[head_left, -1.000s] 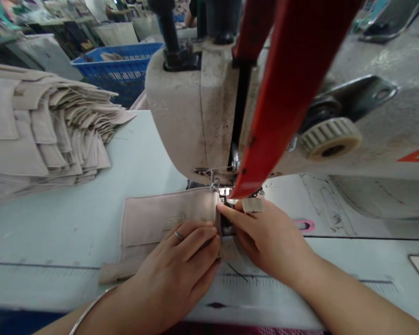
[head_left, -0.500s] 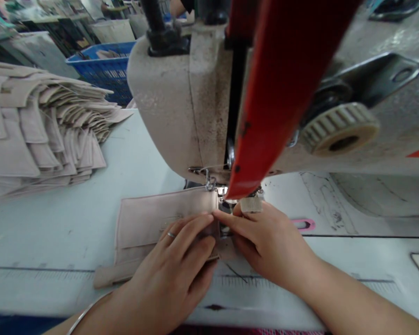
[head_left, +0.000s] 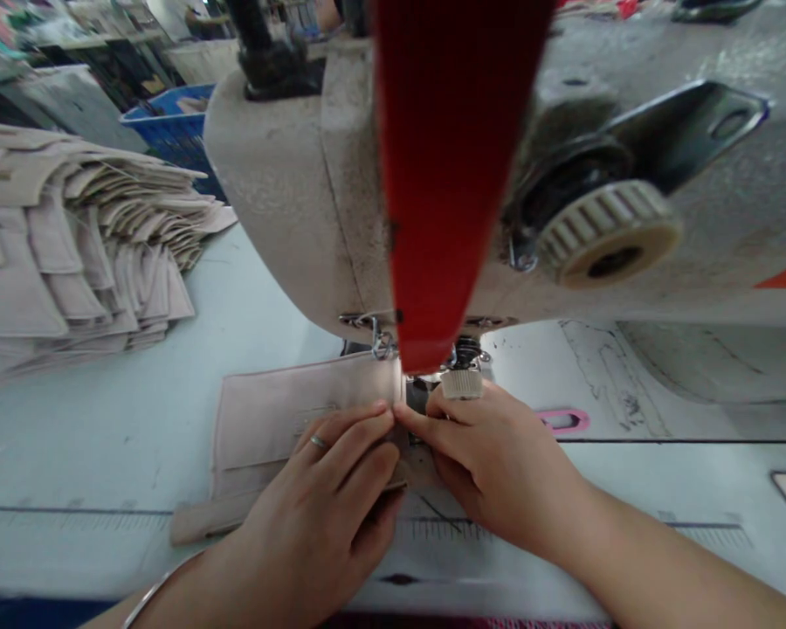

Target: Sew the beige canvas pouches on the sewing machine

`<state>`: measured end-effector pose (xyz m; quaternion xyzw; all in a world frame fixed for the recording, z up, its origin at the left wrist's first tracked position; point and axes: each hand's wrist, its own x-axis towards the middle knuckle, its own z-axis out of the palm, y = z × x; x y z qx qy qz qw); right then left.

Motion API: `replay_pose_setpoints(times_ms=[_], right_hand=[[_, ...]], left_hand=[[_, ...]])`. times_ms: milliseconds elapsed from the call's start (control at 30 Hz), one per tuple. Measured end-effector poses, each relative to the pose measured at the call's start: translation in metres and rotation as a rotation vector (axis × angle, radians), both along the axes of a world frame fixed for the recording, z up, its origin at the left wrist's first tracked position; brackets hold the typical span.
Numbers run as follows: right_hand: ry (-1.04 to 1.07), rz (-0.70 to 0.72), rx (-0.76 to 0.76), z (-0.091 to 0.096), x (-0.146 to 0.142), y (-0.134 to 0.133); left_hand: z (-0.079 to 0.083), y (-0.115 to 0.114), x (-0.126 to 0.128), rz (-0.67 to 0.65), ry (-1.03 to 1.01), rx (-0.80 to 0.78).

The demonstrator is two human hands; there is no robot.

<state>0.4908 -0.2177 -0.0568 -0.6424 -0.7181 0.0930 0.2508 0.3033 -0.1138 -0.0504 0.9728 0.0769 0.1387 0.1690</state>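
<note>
Both hands have drawn closer since the earlier frame, and the left hand [head_left: 327, 498] has slid its fingertips forward to meet the right index finger. That left hand lies flat and splayed on the beige rectangular fabric piece [head_left: 262, 419], gripping nothing; its spread fingers seem meant to pin the cloth flat to the pale blue-grey table [head_left: 105, 437]. The fabric's right edge lies under the foot of the worn cream sewing machine head [head_left: 301, 192], just beside the small ribbed cream knob [head_left: 462, 383]. The right hand [head_left: 498, 463] points its index finger along that edge, apparently to keep it lined up. Its other fingers are curled under, and I cannot tell whether they pinch the cloth. A broad red strap [head_left: 445, 175] hangs down the machine's front and hides the needle. A fanned stack of matching beige pieces [head_left: 72, 253] sits well apart at far left.
</note>
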Motion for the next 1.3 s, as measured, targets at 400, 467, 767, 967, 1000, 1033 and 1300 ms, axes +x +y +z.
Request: replay_pose_setpoints(times_ms=[400,467,767,967,1000,1033,1300], right_hand=[[0.039,-0.087,0.024,-0.002,-0.002,-0.001],[0.015,-0.096,0.037,-0.004,-0.002,-0.001],[-0.027,-0.078,-0.004,-0.006,-0.003,-0.002],[-0.046,-0.081,-0.013,-0.007,-0.004,0.000],[-0.050,-0.085,-0.014,-0.008,-0.004,0.000],[-0.051,-0.088,-0.015,-0.008,-0.004,0.001],[-0.053,-0.103,-0.025,-0.010,-0.003,0.002]], left_hand=[[-0.002,0.001,-0.003,-0.032,-0.028,0.018],[0.000,0.002,-0.001,-0.059,-0.039,0.051],[0.001,0.009,0.000,-0.119,-0.022,0.057],[0.003,0.020,0.008,-0.124,-0.053,0.096],[0.003,0.023,0.010,-0.124,-0.053,0.098],[0.002,0.025,0.011,-0.128,-0.052,0.095],[-0.002,0.045,0.021,-0.198,-0.040,0.095]])
